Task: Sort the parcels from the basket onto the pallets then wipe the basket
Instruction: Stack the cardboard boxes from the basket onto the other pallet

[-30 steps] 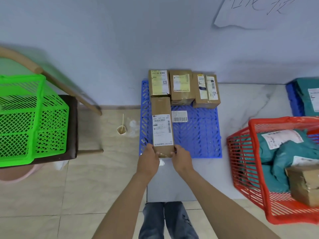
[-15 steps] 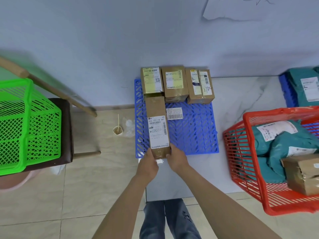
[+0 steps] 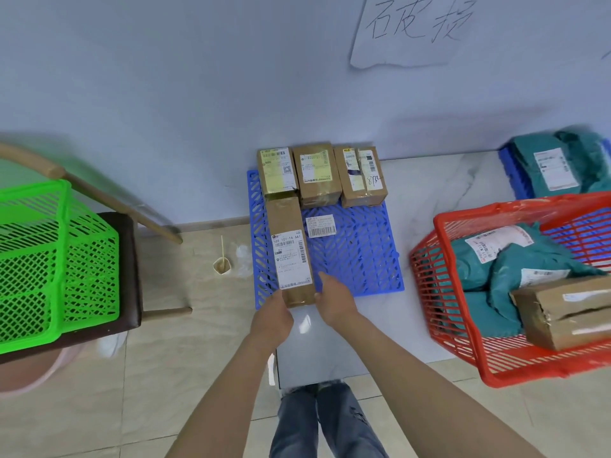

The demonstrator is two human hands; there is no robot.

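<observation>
Head view: long brown white-labelled parcel on blue pallet at twelve o'clock; right hand grip apart, left hand grip cannot be told.

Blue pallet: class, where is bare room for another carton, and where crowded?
Free: near-right of the blue plastic lattice pallet, bordered by the long brown cardboard box, white barcode label and back row of three brown cartons. Crowded: that row and the left strip.

1 head view, down onto pallet
</observation>
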